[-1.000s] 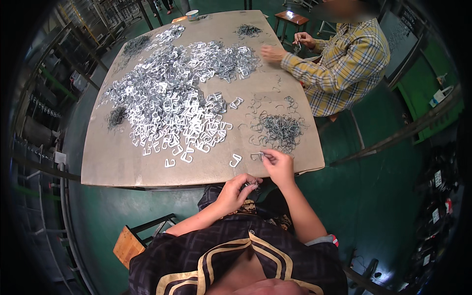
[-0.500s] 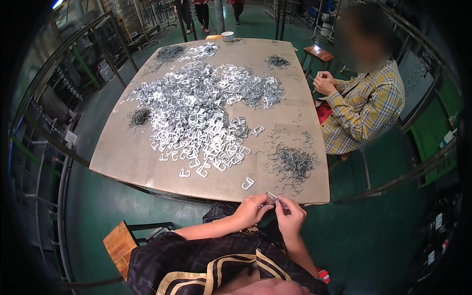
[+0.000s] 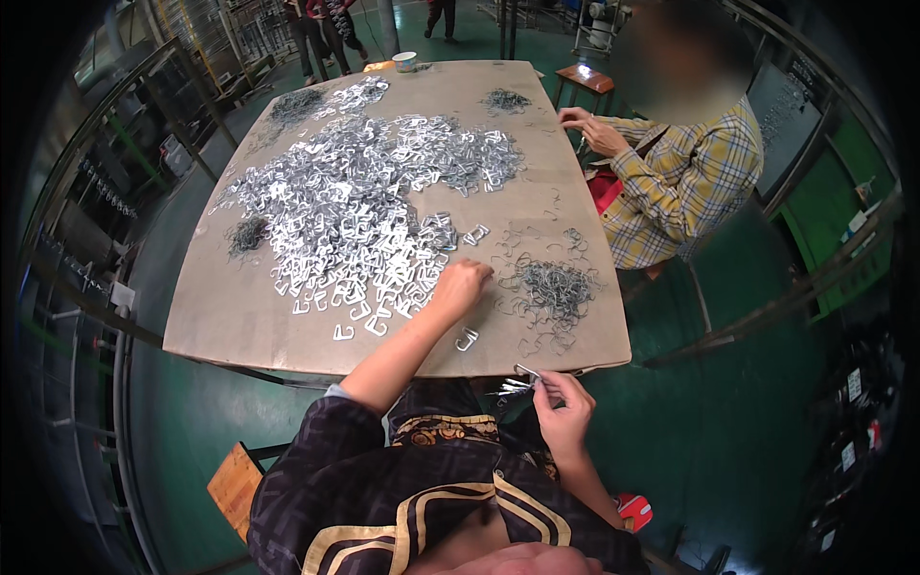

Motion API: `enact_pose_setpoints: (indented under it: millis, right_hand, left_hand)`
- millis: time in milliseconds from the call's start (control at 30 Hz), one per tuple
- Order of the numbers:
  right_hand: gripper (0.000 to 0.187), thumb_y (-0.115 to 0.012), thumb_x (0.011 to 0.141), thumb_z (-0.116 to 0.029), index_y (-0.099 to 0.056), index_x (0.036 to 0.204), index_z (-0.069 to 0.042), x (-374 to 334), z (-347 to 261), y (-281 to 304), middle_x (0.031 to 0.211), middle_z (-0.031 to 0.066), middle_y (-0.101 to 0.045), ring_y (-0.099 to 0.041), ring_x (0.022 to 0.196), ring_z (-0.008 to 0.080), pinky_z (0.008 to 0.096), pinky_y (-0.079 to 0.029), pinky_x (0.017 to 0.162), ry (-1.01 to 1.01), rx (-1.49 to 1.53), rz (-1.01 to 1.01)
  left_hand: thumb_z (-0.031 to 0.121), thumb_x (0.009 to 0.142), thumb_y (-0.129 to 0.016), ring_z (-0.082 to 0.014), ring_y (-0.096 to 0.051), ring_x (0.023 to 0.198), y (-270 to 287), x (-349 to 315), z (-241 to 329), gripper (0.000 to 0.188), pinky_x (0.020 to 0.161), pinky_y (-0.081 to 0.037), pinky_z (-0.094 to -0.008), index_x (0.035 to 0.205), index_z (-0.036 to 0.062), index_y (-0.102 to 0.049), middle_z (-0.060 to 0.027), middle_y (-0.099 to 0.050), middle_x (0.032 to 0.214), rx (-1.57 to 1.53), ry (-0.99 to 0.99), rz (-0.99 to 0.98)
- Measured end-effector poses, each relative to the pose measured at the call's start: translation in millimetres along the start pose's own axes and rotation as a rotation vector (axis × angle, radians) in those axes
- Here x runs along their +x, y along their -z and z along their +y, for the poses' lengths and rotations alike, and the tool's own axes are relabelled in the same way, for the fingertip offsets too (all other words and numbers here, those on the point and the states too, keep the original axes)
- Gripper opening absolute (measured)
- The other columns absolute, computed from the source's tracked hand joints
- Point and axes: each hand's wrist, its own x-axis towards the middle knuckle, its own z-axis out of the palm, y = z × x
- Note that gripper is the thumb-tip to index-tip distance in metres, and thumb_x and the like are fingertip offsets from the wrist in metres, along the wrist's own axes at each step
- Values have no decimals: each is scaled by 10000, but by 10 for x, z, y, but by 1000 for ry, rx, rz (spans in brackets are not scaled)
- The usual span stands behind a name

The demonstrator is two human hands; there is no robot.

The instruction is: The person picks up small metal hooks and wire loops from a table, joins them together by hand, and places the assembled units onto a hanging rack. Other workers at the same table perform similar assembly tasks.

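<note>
The left hand (image 3: 463, 285) has gone out from the lap to the edge of the clips (image 3: 356, 216) heaped on the tabletop (image 3: 240, 326), its grip curled over one. The right hand (image 3: 561, 410), back below the edge, pinches a small bundle (image 3: 517, 383). Another piece is being fetched.

Even overhead light falls on my desk (image 3: 287, 331), bright enough, and soft shadows sit close under my left hand (image 3: 462, 285). The heap of metal clips (image 3: 364, 211) glints with small white sparkles. Fisheye bends the desk edges and the railings into curves, and the corners go black. The middle looks sharp, the rim soft and dim, the green floor (image 3: 728, 450) darker toward the edges.
</note>
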Motion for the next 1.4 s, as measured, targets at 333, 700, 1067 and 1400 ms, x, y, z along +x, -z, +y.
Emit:
enact_pose_setpoints:
  millis: [333, 700, 1067, 1400]
  right_hand:
    - [176, -669, 774, 63, -676, 945, 20, -57, -75, 109, 803, 98, -676, -685, 673, 179, 272, -540, 616, 16, -77, 8]
    - [377, -672, 782, 60, -587, 1142, -17, -32, 16, 136, 797, 79, -679, -676, 676, 163, 282, -541, 628, -51, -26, 115]
    - [414, -656, 804, 70, -549, 1195, -13, -59, -29, 193, 851, 87, -676, -661, 719, 128, 245, -530, 646, 16, -66, 99]
    - [366, -691, 749, 65, -609, 1093, -27, -83, -242, 325, 817, 96, -675, -675, 713, 211, 306, -539, 654, 95, -94, 291]
  left_hand:
    - [121, 751, -574, -272, -671, 748, -378, 354, 132, 140, 679, -550, -372, 690, 60, -684, -131, -685, 732, 404, -266, -342]
    - [96, 846, -657, -194, -621, 837, 349, 7, 735, 75, 756, -493, -341, 870, 25, -659, -62, -657, 908, -967, 84, -421]
    - [91, 883, -653, -191, -553, 1014, 528, -389, 1270, 96, 927, -412, -320, 925, 11, -622, -82, -599, 1037, -1214, 57, -537]
    - [39, 875, -630, -218, -573, 941, 630, -235, 1674, 82, 864, -440, -323, 927, -5, -585, -99, -607, 969, -1104, -169, -471]
